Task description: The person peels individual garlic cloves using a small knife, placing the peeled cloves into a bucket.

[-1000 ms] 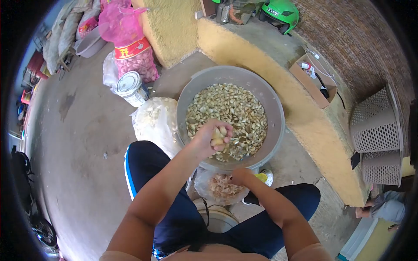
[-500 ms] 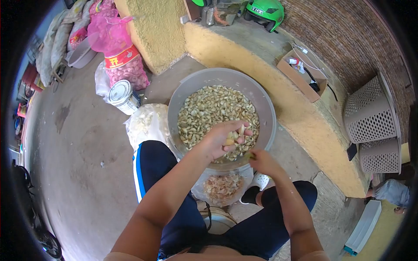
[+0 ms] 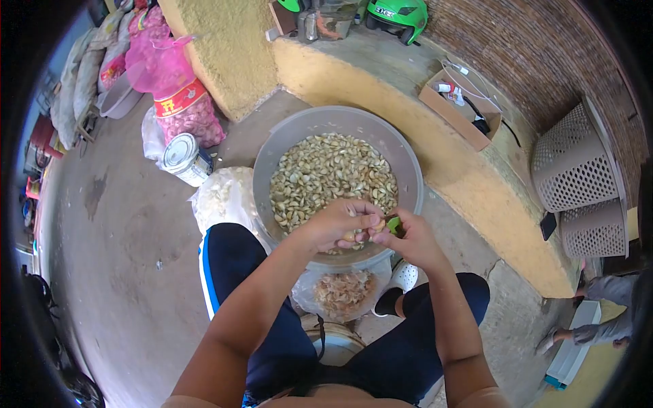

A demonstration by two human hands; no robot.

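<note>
A large grey basin (image 3: 286,139) on the floor is filled with garlic cloves (image 3: 326,173). My left hand (image 3: 338,226) is cupped over the basin's near rim and holds several cloves. My right hand (image 3: 409,239) meets it at the fingertips and grips a small green-handled tool (image 3: 394,224), touching the cloves in the left hand. Below the hands, between my knees, a clear plastic bag (image 3: 342,294) holds brownish garlic skins.
A white bag of peeled cloves (image 3: 221,197) lies left of the basin, beside a tin can (image 3: 181,158) and a pink net sack (image 3: 177,102). A yellow ledge (image 3: 435,149) carries a cardboard box (image 3: 457,109) and green helmet (image 3: 398,15). Perforated baskets (image 3: 578,183) stand right. Another person (image 3: 598,319) sits at the lower right.
My right hand rose from the skin bag up to the basin rim and joined my left hand. The left hand, holding cloves, shifted slightly toward me.
</note>
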